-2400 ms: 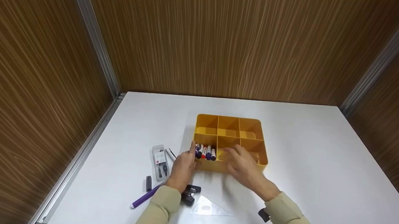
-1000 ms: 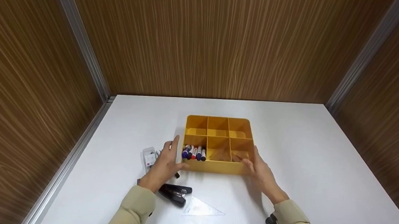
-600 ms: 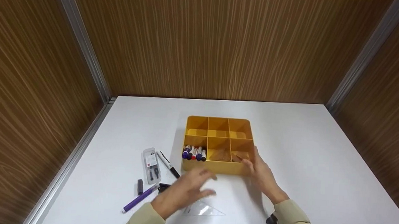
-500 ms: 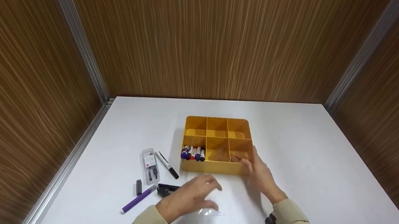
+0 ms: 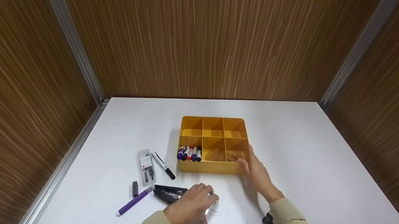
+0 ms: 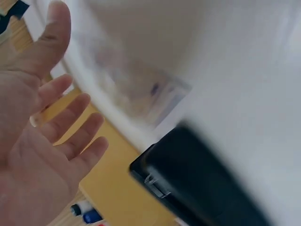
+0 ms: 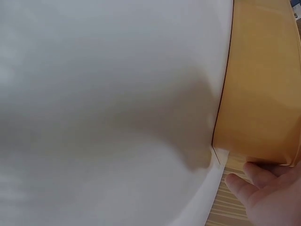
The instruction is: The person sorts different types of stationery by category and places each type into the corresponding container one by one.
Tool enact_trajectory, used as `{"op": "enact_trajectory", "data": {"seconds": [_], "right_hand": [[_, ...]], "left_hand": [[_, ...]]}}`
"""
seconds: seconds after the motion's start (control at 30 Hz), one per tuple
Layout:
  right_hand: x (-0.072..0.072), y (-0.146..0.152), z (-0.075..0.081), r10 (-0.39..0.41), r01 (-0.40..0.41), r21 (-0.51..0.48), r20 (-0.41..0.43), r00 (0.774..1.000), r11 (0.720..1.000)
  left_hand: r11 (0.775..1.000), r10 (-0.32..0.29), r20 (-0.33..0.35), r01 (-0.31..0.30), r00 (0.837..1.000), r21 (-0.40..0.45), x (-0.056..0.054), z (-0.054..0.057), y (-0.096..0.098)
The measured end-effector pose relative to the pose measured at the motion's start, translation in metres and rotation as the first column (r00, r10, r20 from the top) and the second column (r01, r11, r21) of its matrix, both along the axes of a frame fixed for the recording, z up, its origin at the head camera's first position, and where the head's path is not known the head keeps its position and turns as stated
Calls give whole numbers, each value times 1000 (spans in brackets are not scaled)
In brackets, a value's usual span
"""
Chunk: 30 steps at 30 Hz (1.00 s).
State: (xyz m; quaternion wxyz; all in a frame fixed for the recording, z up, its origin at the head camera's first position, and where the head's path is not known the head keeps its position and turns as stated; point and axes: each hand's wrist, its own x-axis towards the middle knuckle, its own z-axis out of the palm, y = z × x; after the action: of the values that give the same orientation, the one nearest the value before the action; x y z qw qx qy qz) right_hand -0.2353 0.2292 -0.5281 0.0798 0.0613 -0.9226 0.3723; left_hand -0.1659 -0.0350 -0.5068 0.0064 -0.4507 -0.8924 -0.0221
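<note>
In the head view my left hand [image 5: 194,201] is low over a clear set square [image 5: 213,212], covering most of it, right beside a black stapler [image 5: 168,194]. The left wrist view has its fingers spread with nothing between them; the set square [image 6: 146,89] is blurred and the stapler [image 6: 197,174] close. Whether the hand touches the set square I cannot tell. My right hand [image 5: 259,174] holds the front right corner of a yellow compartment tray [image 5: 213,167], thumb at the front rim, fingers along the side. Several capped markers [image 5: 189,153] stand in its front left compartment.
Left of the tray lie a black-and-white marker [image 5: 163,165], a clear case with small dark parts [image 5: 146,167], a grey block-like piece [image 5: 135,189] and a purple pen [image 5: 135,201]. A wood-grain panel [image 5: 203,43] backs the white table [image 5: 288,138].
My left hand has left the tray's left side and come down toward the set square. Earlier my right hand moved from the front middle compartment to the tray's right corner, where it stays.
</note>
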Motion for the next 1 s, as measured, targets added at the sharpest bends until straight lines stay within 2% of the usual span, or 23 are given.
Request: {"op": "enact_trajectory", "data": {"seconds": [0.17, 0.4, 0.57, 0.7, 0.87, 1.0], "right_hand": [[0, 0, 0, -3, 3, 5, -8, 1000, 1000], [1, 1, -1, -12, 12, 11, -14, 1000, 1000], [1, 1, -2, 4, -4, 22, -4, 1000, 1000], [1, 2, -3, -3, 4, 43, -28, 1000, 999], [0, 1, -4, -11, 12, 24, -33, 999, 1000], [0, 1, -3, -10, 10, 9, -13, 1000, 1000]], "left_hand": [[998, 59, 58, -58, 997, -18, 0, -8, 0], [994, 33, 71, -40, 997, 105, -6, -13, 1], [991, 45, 122, -60, 991, 119, -11, -16, 3], [990, 67, 150, -85, 986, 115, -13, -17, 6], [988, 61, 149, -80, 987, 129, -11, -12, 2], [996, 60, 132, -68, 989, 62, -10, -2, -10]]}}
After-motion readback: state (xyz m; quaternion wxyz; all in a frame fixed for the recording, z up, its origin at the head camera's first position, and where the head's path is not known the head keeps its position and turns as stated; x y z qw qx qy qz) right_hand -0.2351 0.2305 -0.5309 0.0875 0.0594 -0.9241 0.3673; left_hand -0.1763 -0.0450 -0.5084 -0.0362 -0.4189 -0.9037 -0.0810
